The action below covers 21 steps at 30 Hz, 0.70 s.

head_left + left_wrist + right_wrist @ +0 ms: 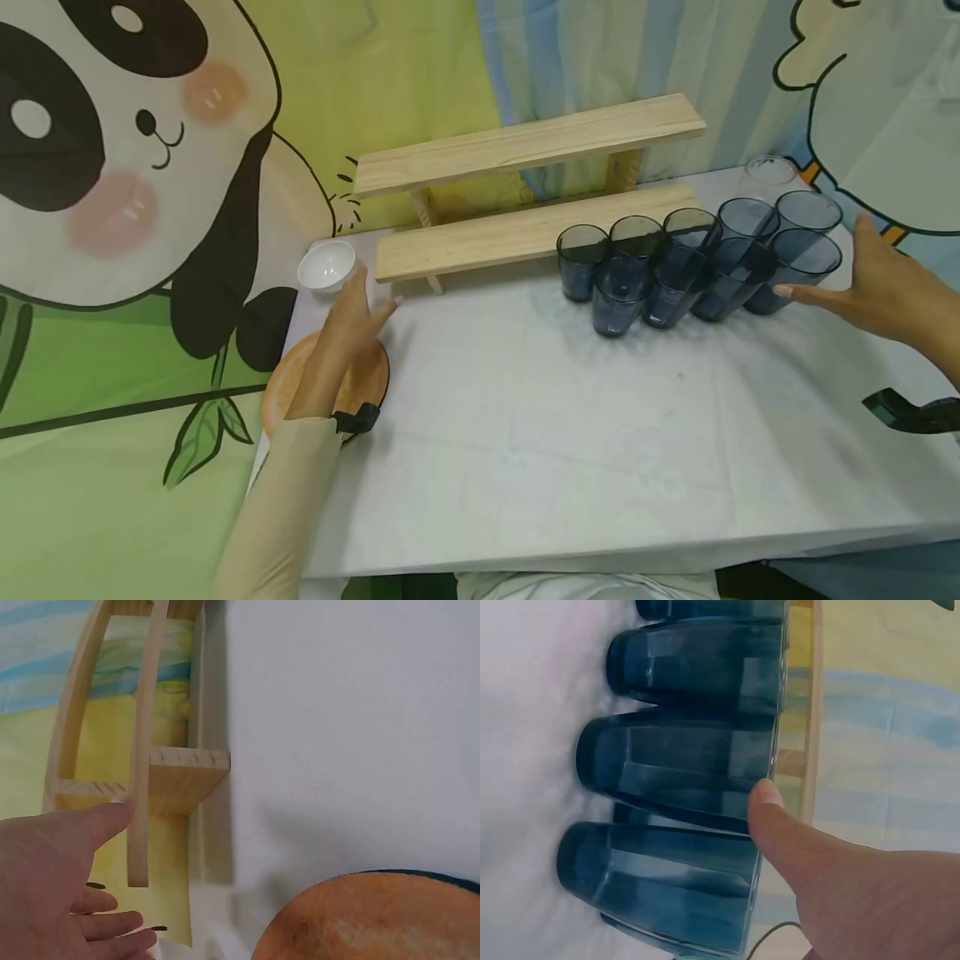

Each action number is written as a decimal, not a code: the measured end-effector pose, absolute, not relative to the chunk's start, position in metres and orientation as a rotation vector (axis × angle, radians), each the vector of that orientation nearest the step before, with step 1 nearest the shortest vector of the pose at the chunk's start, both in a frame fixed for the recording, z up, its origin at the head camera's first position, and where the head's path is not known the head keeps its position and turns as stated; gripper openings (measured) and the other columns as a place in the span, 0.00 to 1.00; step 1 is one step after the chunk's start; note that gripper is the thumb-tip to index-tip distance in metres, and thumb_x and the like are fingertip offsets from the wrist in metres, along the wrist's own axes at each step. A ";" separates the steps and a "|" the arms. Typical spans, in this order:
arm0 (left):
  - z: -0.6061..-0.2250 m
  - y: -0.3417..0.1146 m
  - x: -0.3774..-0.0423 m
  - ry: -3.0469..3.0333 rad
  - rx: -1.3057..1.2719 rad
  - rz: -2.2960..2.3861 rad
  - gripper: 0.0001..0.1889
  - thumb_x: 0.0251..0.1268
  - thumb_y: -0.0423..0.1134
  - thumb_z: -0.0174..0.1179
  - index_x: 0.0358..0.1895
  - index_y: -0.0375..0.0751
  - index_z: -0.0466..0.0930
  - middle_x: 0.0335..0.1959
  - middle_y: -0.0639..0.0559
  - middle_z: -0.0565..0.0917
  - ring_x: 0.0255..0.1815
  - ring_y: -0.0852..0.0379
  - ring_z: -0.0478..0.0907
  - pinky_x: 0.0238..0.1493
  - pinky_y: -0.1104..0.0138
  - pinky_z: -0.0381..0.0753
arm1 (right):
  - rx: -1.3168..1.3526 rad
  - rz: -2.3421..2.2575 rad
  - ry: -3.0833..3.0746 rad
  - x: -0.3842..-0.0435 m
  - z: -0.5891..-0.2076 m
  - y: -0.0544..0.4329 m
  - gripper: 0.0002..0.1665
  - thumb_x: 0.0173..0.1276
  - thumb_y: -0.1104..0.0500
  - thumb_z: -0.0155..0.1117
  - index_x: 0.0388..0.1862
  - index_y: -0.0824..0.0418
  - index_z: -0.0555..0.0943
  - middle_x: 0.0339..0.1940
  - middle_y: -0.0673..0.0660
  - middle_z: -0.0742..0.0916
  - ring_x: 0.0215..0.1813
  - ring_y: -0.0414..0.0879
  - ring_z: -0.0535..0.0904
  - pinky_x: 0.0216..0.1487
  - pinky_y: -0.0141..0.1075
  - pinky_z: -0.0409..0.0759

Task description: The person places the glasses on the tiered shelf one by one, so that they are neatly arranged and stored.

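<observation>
Several blue-tinted glasses [617, 302] stand upright in two close rows on the right half of the table. My right hand [892, 287] is beside the right end of these rows, thumb extended toward the front glass [660, 877]; whether it touches the rim I cannot tell. At the left, my left hand [348, 321] is spread beside a small white bowl [327, 265], above a round orange-brown board [370, 379]. Nothing shows in its grasp, though the bowl's near side is partly hidden by the fingers. The left thumb overlaps the shelf's end in the left wrist view.
A two-tier wooden shelf [525, 150] stands along the back of the table, behind the glasses. One clear glass [771, 171] is at the back right corner. White cloth covers the table [540, 442], and a printed curtain [405, 75] hangs behind it.
</observation>
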<state>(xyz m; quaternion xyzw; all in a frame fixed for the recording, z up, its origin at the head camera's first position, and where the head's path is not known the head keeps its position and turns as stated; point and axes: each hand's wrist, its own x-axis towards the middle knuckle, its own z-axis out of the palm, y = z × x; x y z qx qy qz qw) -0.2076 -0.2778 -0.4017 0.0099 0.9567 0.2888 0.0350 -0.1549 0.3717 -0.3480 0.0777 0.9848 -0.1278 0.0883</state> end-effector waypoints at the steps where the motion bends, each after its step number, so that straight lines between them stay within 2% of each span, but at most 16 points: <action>1: -0.403 -0.278 -0.211 2.933 0.011 0.893 0.48 0.79 0.57 0.59 0.87 0.38 0.42 0.86 0.33 0.52 0.85 0.31 0.51 0.79 0.36 0.55 | 0.249 -0.375 2.925 -0.156 -0.349 0.373 0.84 0.68 0.26 0.66 0.79 0.78 0.21 0.73 0.93 0.50 0.66 0.92 0.59 0.58 0.78 0.68; 4: -0.407 -0.279 -0.221 2.907 -0.011 0.920 0.48 0.79 0.57 0.60 0.86 0.36 0.43 0.85 0.31 0.53 0.84 0.31 0.52 0.80 0.36 0.55 | 0.249 -0.404 2.911 -0.159 -0.351 0.377 0.84 0.67 0.26 0.68 0.79 0.80 0.25 0.72 0.93 0.56 0.65 0.91 0.61 0.58 0.78 0.68; 8: -0.412 -0.279 -0.232 2.890 0.020 0.958 0.43 0.79 0.56 0.60 0.84 0.37 0.52 0.82 0.32 0.61 0.81 0.30 0.59 0.77 0.36 0.61 | 0.219 -0.484 2.915 -0.163 -0.358 0.384 0.81 0.68 0.28 0.69 0.80 0.81 0.30 0.69 0.92 0.63 0.63 0.88 0.63 0.58 0.78 0.68; 13: -0.415 -0.277 -0.240 2.902 -0.002 0.979 0.42 0.79 0.59 0.58 0.82 0.36 0.55 0.79 0.31 0.66 0.75 0.30 0.67 0.71 0.36 0.69 | 0.177 -0.570 2.933 -0.165 -0.370 0.390 0.76 0.70 0.30 0.68 0.82 0.80 0.35 0.75 0.88 0.60 0.64 0.86 0.67 0.58 0.78 0.68; 21: -0.415 -0.275 -0.247 2.927 -0.004 0.958 0.40 0.81 0.57 0.56 0.81 0.32 0.58 0.76 0.30 0.70 0.72 0.31 0.71 0.71 0.39 0.70 | 0.199 -0.705 2.951 -0.169 -0.385 0.394 0.71 0.72 0.33 0.68 0.81 0.81 0.38 0.66 0.92 0.62 0.62 0.85 0.66 0.53 0.75 0.73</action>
